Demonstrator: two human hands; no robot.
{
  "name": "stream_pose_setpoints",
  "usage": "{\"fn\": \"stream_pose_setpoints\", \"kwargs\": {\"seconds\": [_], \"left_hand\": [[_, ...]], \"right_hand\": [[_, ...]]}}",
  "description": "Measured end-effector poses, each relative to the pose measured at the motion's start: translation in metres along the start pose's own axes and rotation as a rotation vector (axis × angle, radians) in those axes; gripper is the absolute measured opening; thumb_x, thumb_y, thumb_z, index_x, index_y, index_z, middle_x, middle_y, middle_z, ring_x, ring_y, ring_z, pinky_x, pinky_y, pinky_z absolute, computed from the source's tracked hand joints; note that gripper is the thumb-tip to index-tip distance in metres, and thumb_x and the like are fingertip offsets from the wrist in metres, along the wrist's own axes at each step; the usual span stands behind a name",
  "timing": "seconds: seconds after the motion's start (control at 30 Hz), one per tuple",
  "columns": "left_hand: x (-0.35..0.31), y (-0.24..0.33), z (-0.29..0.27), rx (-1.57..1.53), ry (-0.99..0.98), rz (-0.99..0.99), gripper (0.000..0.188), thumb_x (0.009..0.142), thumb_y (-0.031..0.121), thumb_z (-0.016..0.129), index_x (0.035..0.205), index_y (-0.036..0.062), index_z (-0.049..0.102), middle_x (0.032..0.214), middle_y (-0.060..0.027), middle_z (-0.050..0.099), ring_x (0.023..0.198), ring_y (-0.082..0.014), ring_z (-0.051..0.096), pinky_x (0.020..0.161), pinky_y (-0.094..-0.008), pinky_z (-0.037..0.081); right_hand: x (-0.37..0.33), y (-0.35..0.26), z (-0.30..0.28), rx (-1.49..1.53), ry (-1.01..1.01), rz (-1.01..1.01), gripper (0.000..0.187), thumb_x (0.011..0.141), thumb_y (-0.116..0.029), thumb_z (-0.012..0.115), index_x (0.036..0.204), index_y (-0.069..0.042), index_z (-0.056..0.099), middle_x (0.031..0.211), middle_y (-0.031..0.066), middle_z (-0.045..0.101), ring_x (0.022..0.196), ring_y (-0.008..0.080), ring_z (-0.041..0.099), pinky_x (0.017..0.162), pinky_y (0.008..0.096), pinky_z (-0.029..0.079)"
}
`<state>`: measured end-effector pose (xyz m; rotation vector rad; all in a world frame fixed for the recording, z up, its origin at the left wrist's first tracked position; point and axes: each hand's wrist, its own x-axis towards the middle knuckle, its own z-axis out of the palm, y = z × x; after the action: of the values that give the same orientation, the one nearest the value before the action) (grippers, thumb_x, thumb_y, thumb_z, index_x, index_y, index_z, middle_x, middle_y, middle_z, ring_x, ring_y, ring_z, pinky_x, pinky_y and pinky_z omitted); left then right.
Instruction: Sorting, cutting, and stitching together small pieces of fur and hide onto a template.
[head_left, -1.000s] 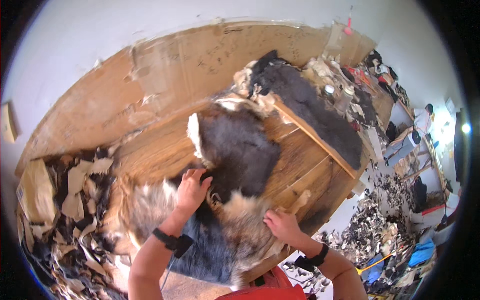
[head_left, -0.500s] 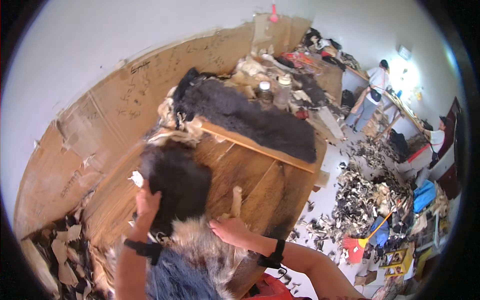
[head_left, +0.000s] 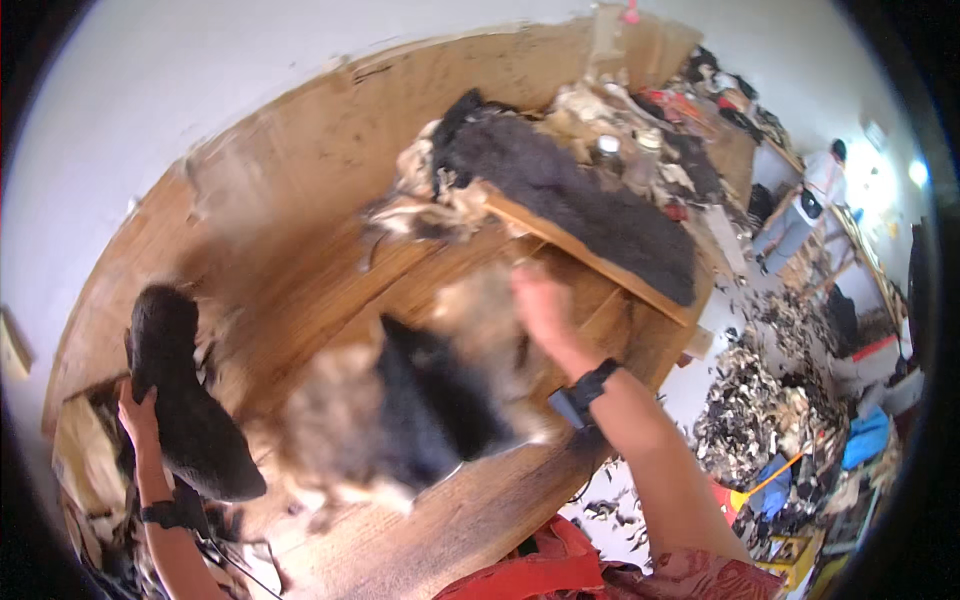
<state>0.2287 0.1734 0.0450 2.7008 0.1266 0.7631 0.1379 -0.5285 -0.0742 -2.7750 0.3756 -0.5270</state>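
So the left hand (head_left: 141,415) has its fingers curled on the dark fur (head_left: 190,410), which hangs just right of them, long way slanting down-right. The patchy fur (head_left: 435,400) sprawls crosswise below-left of the right hand (head_left: 545,308), the nearer one; too blurry to tell its finger gap or grip.

White walls (head_left: 230,80) rise above brown cardboard (head_left: 420,110) behind the wooden worktop (head_left: 345,290), with bright light (head_left: 870,195) beyond the scrap-strewn pale floor (head_left: 688,395).

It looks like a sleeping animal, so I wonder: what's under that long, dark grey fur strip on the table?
A light brown wooden board sticks out along the near side of the long, dark grey fur strip. The fur hides whatever else is underneath.
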Motion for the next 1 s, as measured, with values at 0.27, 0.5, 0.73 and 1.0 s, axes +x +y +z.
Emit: {"fn": "stream_pose_setpoints", "kwargs": {"seconds": [0.27, 0.5, 0.73, 1.0], "left_hand": [[-0.139, 0.071, 0.015, 0.260, -0.197, 0.022, 0.050, 0.076, 0.007, 0.070, 0.123, 0.0055, 0.054, 0.124, -0.0176, 0.053, 0.118, -0.0376, 0.048, 0.098, -0.0483, 0.039], [-0.189, 0.111, 0.156, -0.209, -0.539, 0.321, 0.038, 0.084, 0.008, 0.062, 0.120, 0.0006, 0.054, 0.099, -0.0148, 0.055, 0.092, -0.0289, 0.056, 0.082, -0.0416, 0.045], [-0.192, 0.263, 0.229, -0.555, -0.757, 0.515, 0.041, 0.081, 0.006, 0.064, 0.121, 0.0009, 0.054, 0.099, -0.0155, 0.056, 0.089, -0.0290, 0.057, 0.080, -0.0414, 0.046], [-0.217, 0.354, 0.216, -0.772, -0.905, 0.477, 0.044, 0.079, 0.003, 0.065, 0.121, 0.0013, 0.054, 0.100, -0.0163, 0.056, 0.086, -0.0290, 0.058, 0.077, -0.0412, 0.047]], "right_hand": [[-0.076, 0.060, -0.040, 0.015, 0.100, 0.321, 0.049, 0.088, -0.036, 0.066, 0.123, -0.005, 0.053, 0.102, 0.0192, 0.063, 0.097, 0.0364, 0.061, 0.088, 0.0470, 0.049], [-0.098, 0.012, -0.019, 0.204, 0.122, 0.276, 0.031, 0.083, -0.030, 0.071, 0.092, -0.003, 0.059, 0.089, 0.0195, 0.062, 0.084, 0.0379, 0.060, 0.074, 0.0474, 0.048], [-0.130, 0.037, 0.001, 0.025, 0.169, 0.253, 0.021, 0.085, -0.020, 0.064, 0.095, -0.001, 0.062, 0.090, 0.0185, 0.060, 0.084, 0.0380, 0.063, 0.072, 0.0475, 0.053], [-0.312, -0.026, -0.069, 0.056, -0.237, 0.499, 0.023, 0.091, -0.029, 0.058, 0.099, -0.008, 0.059, 0.093, 0.0157, 0.061, 0.088, 0.0358, 0.063, 0.071, 0.0462, 0.052]]}}
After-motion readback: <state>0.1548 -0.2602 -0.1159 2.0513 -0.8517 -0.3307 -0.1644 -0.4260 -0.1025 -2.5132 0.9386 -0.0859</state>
